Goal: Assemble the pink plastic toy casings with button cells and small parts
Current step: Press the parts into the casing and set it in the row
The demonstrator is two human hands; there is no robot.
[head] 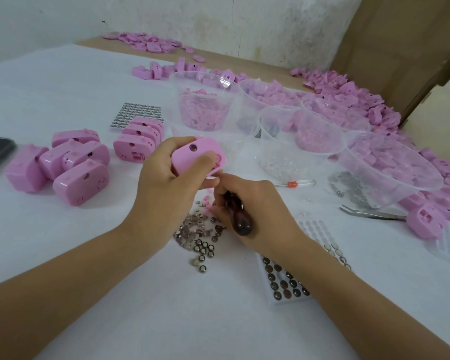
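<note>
my left hand (164,178) curls round a pink casing (192,155); my right hand (257,211) grips a dark-handled tool (240,224) just below it. bare counter (166,313) lies open nearer me, clear tubs (205,100) crowd beyond. loose button cells (203,249) lie between my wrists. the tool's tip is hidden by my fingers.

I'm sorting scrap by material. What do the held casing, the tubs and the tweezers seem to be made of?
Casing: pink plastic, smooth and glossy, with soft highlights on moulded curves.
Tubs: thin clear plastic; contents show through the walls.
Tweezers: probably steel, grey with a metallic sheen.
</note>
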